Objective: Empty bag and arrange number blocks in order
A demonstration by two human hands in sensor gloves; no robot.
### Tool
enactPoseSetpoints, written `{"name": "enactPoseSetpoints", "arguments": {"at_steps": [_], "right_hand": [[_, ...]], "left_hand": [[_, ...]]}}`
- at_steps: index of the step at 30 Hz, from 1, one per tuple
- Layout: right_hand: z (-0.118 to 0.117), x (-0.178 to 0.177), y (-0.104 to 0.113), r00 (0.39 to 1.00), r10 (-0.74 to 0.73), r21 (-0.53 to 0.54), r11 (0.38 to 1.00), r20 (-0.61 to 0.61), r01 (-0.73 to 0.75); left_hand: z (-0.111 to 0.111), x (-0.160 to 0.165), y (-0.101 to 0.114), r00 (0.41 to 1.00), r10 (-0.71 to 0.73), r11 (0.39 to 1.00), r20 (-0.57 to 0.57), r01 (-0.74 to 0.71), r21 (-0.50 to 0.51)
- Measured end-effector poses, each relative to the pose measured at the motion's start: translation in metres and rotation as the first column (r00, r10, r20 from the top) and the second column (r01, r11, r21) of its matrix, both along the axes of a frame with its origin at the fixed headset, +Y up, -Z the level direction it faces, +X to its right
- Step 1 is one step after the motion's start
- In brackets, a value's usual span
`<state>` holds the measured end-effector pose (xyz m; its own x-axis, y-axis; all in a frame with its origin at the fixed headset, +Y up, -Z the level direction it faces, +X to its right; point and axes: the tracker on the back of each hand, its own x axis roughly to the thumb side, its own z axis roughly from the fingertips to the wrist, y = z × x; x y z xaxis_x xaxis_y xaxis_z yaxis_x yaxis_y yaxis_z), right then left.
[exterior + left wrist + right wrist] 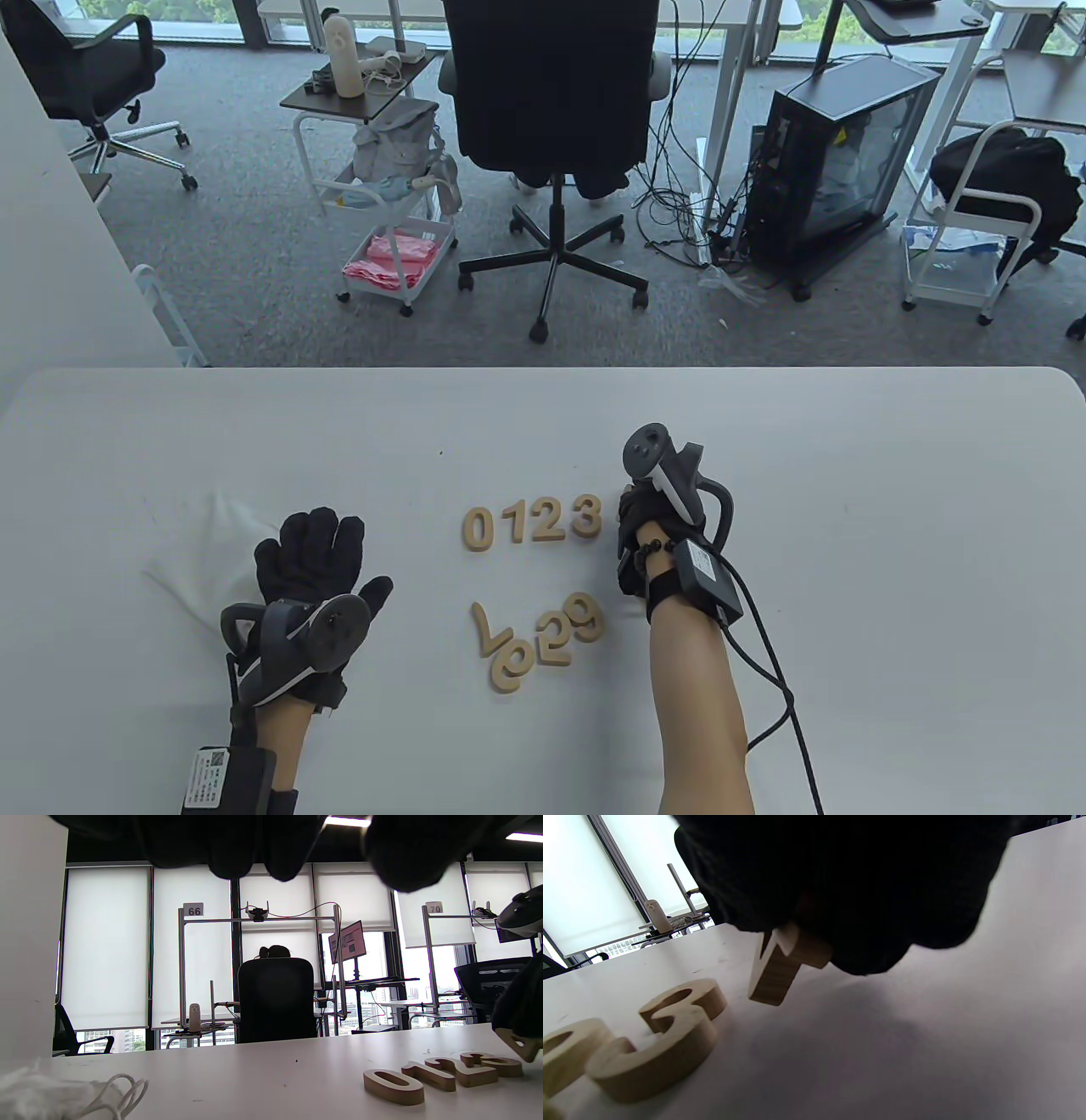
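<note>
Beside the 3, we lower the 4 pinched in our right hand, level and aligned; left hand rests spread.

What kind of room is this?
Probably an office used as a lab: swivel chairs on carpet, a computer tower with loose cables, and numbered stations like sign 66 by the windows.

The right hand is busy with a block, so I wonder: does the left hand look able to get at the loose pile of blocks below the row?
Probably yes. The left hand lies flat on the bag, holding nothing, and bare table separates it from the pile.
</note>
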<state>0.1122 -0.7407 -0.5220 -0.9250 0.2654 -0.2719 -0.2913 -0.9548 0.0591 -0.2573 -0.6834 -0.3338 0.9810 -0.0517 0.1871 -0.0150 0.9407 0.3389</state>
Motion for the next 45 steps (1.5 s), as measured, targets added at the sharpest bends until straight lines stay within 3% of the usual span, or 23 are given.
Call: {"name": "enactPoseSetpoints", "arguments": {"at_steps": [12, 21, 34, 40, 45], "right_hand": [[-0.009, -0.003, -0.01, 0.999, 0.035, -0.043, 0.998, 0.01, -0.034], [-0.01, -0.007, -0.015, 0.991, 0.118, -0.047, 0.992, -0.06, -0.121], [-0.01, -0.007, -0.015, 0.991, 0.108, -0.07, 0.991, -0.075, -0.114], [-0.005, 0.001, 0.003, 0.992, 0.091, -0.03, 0.995, -0.085, -0.094], [0.023, 0.003, 0.039, 0.983, 0.018, 0.072, 0.997, -0.184, -0.005]], "left_hand": [[-0.001, 0.0, 0.0, 1.0, -0.005, 1.0, 0.0, 0.005, -0.008], [-0.001, 0.001, 0.0, 1.0, -0.013, 1.0, -0.004, 0.013, -0.013], [-0.001, 0.0, 0.001, 1.0, -0.006, 1.0, -0.009, 0.006, -0.012], [-0.001, 0.0, 0.001, 1.0, -0.007, 1.0, -0.007, 0.007, -0.012], [-0.001, 0.001, 0.001, 1.0, -0.012, 1.0, 0.002, 0.012, -0.009]]}}
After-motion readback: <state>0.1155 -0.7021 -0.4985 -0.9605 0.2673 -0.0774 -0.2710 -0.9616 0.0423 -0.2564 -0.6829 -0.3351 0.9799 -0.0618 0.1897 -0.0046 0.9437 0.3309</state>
